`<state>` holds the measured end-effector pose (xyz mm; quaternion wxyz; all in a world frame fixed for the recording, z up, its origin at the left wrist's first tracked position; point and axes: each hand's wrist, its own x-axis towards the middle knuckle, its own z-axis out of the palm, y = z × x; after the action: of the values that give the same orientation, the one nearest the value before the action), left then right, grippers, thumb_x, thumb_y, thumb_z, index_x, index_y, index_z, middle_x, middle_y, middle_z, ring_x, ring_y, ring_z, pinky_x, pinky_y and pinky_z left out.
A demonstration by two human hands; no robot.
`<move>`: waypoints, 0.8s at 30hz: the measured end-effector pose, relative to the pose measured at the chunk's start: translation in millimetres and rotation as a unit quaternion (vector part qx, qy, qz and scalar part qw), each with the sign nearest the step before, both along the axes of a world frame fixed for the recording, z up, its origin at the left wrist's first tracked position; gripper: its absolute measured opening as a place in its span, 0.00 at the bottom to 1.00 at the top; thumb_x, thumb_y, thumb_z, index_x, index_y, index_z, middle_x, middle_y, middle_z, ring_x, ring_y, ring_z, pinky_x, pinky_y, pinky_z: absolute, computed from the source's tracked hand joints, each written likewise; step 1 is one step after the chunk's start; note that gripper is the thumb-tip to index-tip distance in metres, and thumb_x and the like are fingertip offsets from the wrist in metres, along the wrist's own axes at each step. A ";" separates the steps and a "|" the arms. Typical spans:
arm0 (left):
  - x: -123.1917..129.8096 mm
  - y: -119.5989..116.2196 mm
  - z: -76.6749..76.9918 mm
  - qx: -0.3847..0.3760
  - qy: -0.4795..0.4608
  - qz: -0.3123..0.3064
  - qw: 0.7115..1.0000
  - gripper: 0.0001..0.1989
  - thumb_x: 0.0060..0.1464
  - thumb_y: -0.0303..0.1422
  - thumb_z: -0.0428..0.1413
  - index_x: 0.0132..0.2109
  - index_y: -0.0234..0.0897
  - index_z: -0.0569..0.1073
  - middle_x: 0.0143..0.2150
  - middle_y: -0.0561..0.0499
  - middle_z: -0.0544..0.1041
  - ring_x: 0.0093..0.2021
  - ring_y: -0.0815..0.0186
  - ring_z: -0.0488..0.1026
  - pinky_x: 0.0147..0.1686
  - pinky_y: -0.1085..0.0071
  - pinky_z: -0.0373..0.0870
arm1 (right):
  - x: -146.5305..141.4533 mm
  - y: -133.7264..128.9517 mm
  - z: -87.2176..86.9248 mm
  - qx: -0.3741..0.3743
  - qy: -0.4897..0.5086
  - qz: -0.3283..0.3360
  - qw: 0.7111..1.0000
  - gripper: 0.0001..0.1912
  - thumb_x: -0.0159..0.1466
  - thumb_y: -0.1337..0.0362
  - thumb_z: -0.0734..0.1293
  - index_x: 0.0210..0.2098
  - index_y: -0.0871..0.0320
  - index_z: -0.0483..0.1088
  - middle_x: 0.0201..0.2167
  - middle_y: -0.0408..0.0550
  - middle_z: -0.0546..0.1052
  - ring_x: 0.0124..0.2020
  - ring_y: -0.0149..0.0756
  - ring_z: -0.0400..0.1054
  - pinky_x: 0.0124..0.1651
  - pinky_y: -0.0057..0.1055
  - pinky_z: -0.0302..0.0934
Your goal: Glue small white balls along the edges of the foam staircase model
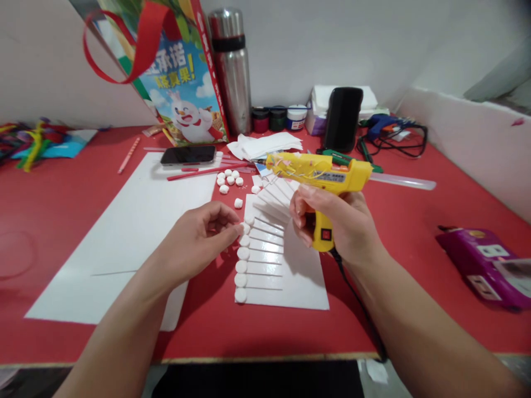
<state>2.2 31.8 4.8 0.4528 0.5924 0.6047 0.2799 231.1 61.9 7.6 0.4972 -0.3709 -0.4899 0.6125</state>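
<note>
My right hand (332, 221) grips the yellow hot glue gun (319, 172), fingers curled round its handle. My left hand (205, 237) has thumb and fingertips drawn together — at one of the white discs (243, 253) lined along the white card's (305, 287) left edge, though I cannot tell whether it pinches one. Thin sticks (265, 263) lie across the card.

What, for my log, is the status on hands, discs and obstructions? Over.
Left hand at row of white discs. Right hand gripping yellow glue gun. Loose white pieces beyond left hand; black cord over near table edge.
</note>
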 end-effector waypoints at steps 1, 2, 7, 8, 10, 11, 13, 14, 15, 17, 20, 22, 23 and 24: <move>2.0 -1.9 -1.0 0.007 0.015 0.005 1.000 0.14 0.57 0.44 0.63 0.42 0.39 0.73 0.35 0.50 0.78 0.31 0.64 0.75 0.30 0.69 0.71 | 0.1 0.0 0.2 0.001 -0.002 0.000 1.000 0.18 0.60 0.54 0.74 0.21 0.57 0.70 0.17 0.42 0.69 0.13 0.28 0.63 0.13 0.27 0.55; 4.5 -4.1 -2.1 0.016 0.035 0.010 0.999 0.15 0.56 0.45 0.63 0.42 0.40 0.72 0.34 0.51 0.78 0.30 0.65 0.74 0.30 0.69 0.70 | 0.2 0.2 0.5 0.000 -0.005 0.002 1.000 0.18 0.60 0.54 0.74 0.21 0.57 0.69 0.17 0.42 0.69 0.13 0.28 0.63 0.14 0.27 0.55; 18.1 -15.6 -8.1 0.058 0.108 0.027 0.992 0.15 0.55 0.42 0.64 0.39 0.42 0.67 0.31 0.55 0.74 0.29 0.65 0.72 0.30 0.69 0.66 | 1.2 1.7 1.1 -0.005 -0.009 0.013 1.000 0.19 0.58 0.53 0.74 0.21 0.57 0.69 0.17 0.42 0.69 0.13 0.29 0.63 0.14 0.27 0.55; 20.1 -17.1 -9.0 0.063 0.114 0.029 0.991 0.14 0.55 0.41 0.63 0.39 0.42 0.67 0.32 0.55 0.74 0.30 0.65 0.72 0.31 0.69 0.67 | 1.1 1.8 0.9 -0.004 -0.004 0.012 1.000 0.18 0.58 0.53 0.74 0.21 0.57 0.69 0.17 0.42 0.69 0.12 0.29 0.63 0.13 0.27 0.55; 22.9 -19.1 -10.4 0.069 0.123 0.031 0.990 0.12 0.56 0.39 0.62 0.39 0.42 0.66 0.33 0.55 0.74 0.31 0.65 0.72 0.33 0.68 0.67 | 0.6 1.8 0.3 -0.002 0.002 0.008 1.000 0.18 0.58 0.54 0.74 0.21 0.58 0.70 0.17 0.42 0.69 0.12 0.29 0.63 0.13 0.27 0.54; 23.9 -19.7 -10.9 0.072 0.123 0.032 0.989 0.11 0.56 0.39 0.61 0.39 0.42 0.67 0.34 0.55 0.74 0.32 0.65 0.72 0.34 0.68 0.67 | 0.3 1.6 0.0 -0.001 0.002 0.007 1.000 0.17 0.59 0.55 0.74 0.21 0.58 0.70 0.17 0.42 0.69 0.12 0.29 0.63 0.13 0.27 0.54; 25.0 -20.5 -11.8 0.072 0.119 0.037 0.990 0.10 0.57 0.38 0.60 0.40 0.42 0.67 0.35 0.54 0.75 0.32 0.65 0.73 0.35 0.67 0.68 | -0.2 1.3 -0.4 0.000 -0.001 0.003 1.000 0.18 0.59 0.54 0.74 0.21 0.58 0.70 0.17 0.42 0.69 0.12 0.28 0.63 0.13 0.27 0.54; 25.4 -20.9 -12.2 0.072 0.115 0.041 0.990 0.09 0.57 0.38 0.60 0.40 0.42 0.68 0.35 0.54 0.75 0.33 0.64 0.73 0.35 0.67 0.68 | -0.4 1.1 -0.6 0.000 -0.002 0.001 1.000 0.18 0.59 0.54 0.74 0.21 0.58 0.69 0.17 0.42 0.69 0.12 0.28 0.63 0.13 0.27 0.54; 25.7 -21.2 -12.6 0.071 0.113 0.044 0.990 0.09 0.56 0.38 0.60 0.40 0.42 0.68 0.35 0.53 0.75 0.33 0.64 0.73 0.35 0.66 0.68 | -0.5 1.0 -0.6 -0.001 -0.002 0.000 1.000 0.18 0.59 0.54 0.74 0.21 0.58 0.69 0.17 0.42 0.69 0.12 0.28 0.63 0.13 0.27 0.55; 26.1 -21.8 -13.4 0.071 0.109 0.048 0.990 0.09 0.56 0.37 0.60 0.40 0.41 0.69 0.36 0.53 0.76 0.32 0.64 0.73 0.35 0.66 0.68 | -0.6 1.0 -0.7 -0.001 -0.001 -0.001 1.000 0.19 0.59 0.53 0.74 0.21 0.57 0.69 0.17 0.42 0.69 0.12 0.28 0.63 0.13 0.27 0.54; 26.4 -22.5 -14.6 0.078 0.113 0.050 0.989 0.09 0.56 0.37 0.60 0.40 0.41 0.69 0.36 0.53 0.76 0.32 0.65 0.73 0.35 0.66 0.68 | -0.5 1.1 -0.6 -0.002 -0.003 0.001 1.000 0.19 0.58 0.52 0.75 0.21 0.57 0.69 0.17 0.42 0.69 0.12 0.28 0.63 0.13 0.26 0.54; 26.2 -22.5 -15.3 0.077 0.115 0.049 0.989 0.09 0.56 0.37 0.61 0.39 0.42 0.68 0.35 0.54 0.75 0.31 0.65 0.72 0.34 0.67 0.68 | -0.4 1.2 -0.5 -0.003 -0.004 0.001 1.000 0.19 0.58 0.52 0.75 0.21 0.57 0.69 0.17 0.42 0.69 0.12 0.28 0.63 0.13 0.26 0.54; 25.8 -22.4 -15.6 0.076 0.113 0.048 0.989 0.10 0.56 0.38 0.61 0.39 0.42 0.68 0.34 0.54 0.75 0.31 0.65 0.72 0.34 0.67 0.68 | -0.4 1.2 -0.4 -0.003 -0.003 0.001 1.000 0.19 0.58 0.52 0.75 0.21 0.57 0.69 0.17 0.42 0.69 0.12 0.28 0.63 0.13 0.26 0.54; 25.2 -22.2 -15.9 0.077 0.109 0.048 0.990 0.11 0.56 0.39 0.61 0.39 0.42 0.68 0.34 0.54 0.75 0.31 0.65 0.72 0.34 0.67 0.68 | -0.4 1.3 -0.3 -0.003 0.000 0.000 1.000 0.19 0.58 0.53 0.75 0.21 0.58 0.69 0.17 0.42 0.69 0.12 0.28 0.63 0.13 0.26 0.54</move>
<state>27.4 9.7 -11.0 0.3229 0.6229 0.6549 0.2808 230.7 63.1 7.3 0.4957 -0.3723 -0.4886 0.6139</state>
